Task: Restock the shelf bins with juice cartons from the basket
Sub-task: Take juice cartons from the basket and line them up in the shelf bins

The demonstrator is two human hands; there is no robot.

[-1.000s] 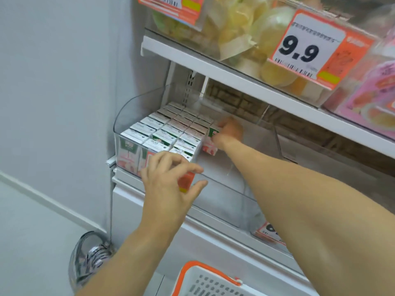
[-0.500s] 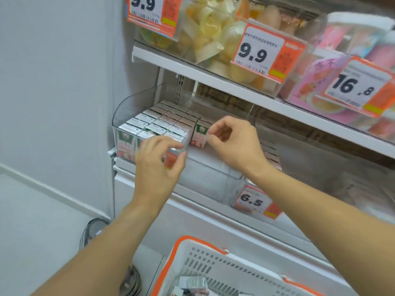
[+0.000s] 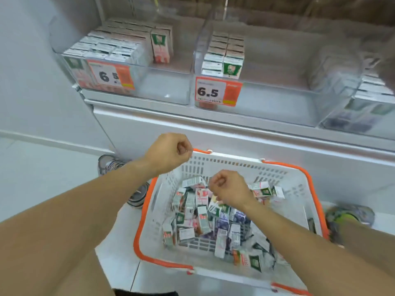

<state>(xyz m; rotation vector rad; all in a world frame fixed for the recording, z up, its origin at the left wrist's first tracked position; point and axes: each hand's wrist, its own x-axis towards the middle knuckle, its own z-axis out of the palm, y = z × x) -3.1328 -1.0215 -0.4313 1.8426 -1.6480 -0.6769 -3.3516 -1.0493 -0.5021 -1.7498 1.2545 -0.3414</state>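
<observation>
A white basket (image 3: 235, 162) with orange handles stands on the floor below the shelf, holding several loose juice cartons (image 3: 202, 196) in pink, green and purple. My left hand (image 3: 168, 152) hovers over the basket's far left corner, fingers curled into a fist with nothing in it. My right hand (image 3: 228, 189) is curled the same way just above the cartons, and I see nothing held. On the shelf, the left clear bin (image 3: 162, 86) holds rows of pink cartons (image 3: 160, 47) filling its left part. The middle bin (image 3: 267, 97) has two rows of green cartons (image 3: 232, 60).
A third bin (image 3: 342, 116) at the right holds purple-labelled cartons (image 3: 372, 97). Orange 6.5 price tags (image 3: 218, 91) hang on the bin fronts. A white ledge (image 3: 213, 129) juts out under the shelf. Shoes (image 3: 139, 195) lie left of the basket, one (image 3: 350, 216) to its right.
Both hands have left the left bin and come down over the basket. The carton my right hand held stays in the bin. The view has tilted down.
</observation>
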